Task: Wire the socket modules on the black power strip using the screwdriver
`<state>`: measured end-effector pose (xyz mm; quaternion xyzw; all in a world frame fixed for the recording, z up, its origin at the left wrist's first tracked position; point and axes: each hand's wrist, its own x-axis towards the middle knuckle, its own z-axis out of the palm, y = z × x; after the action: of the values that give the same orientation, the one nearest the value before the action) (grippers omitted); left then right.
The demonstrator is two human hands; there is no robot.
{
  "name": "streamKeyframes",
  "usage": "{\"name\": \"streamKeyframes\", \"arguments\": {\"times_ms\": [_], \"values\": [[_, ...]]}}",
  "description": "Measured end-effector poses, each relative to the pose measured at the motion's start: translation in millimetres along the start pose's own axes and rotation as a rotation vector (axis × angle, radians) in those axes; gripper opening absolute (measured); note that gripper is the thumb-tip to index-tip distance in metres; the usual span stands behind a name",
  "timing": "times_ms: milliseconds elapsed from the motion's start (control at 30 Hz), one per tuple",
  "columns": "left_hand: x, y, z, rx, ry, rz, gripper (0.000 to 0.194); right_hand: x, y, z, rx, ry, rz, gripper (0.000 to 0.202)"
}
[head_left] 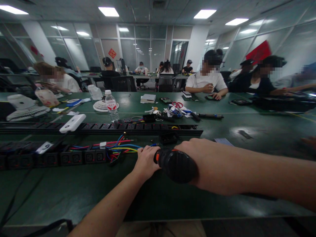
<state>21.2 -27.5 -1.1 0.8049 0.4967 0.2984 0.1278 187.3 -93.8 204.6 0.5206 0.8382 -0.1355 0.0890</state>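
Observation:
My right hand [197,158] is wrapped round a black power tool [180,166] with an orange ring, seen from its rear end. Just left of the tool's front, my left hand [147,159] is closed, fingers together; what it grips is hidden. Blue, yellow and red wires [125,147] run from a black socket strip [95,156] toward my left hand. A small black open housing [168,138] lies behind the tool.
Behind lies a longer black socket strip [123,126] with a white adapter [72,123] on it. Farther back are a water bottle [112,107], red scissors [177,104] and a pen-like tool [211,116]. People sit across the green table [247,121].

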Motion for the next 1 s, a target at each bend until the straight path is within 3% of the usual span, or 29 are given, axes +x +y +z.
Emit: {"name": "streamKeyframes", "arguments": {"times_ms": [133, 1000], "values": [[-0.3, -0.1, -0.4, -0.003, -0.006, 0.012, 0.030, 1.3, 0.2, -1.3, -0.072, -0.083, 0.002, 0.014], [-2.4, 1.0, 0.0, 0.024, 0.010, -0.023, 0.029, 1.0, -0.3, -6.7, -0.062, -0.103, -0.005, 0.013]]}}
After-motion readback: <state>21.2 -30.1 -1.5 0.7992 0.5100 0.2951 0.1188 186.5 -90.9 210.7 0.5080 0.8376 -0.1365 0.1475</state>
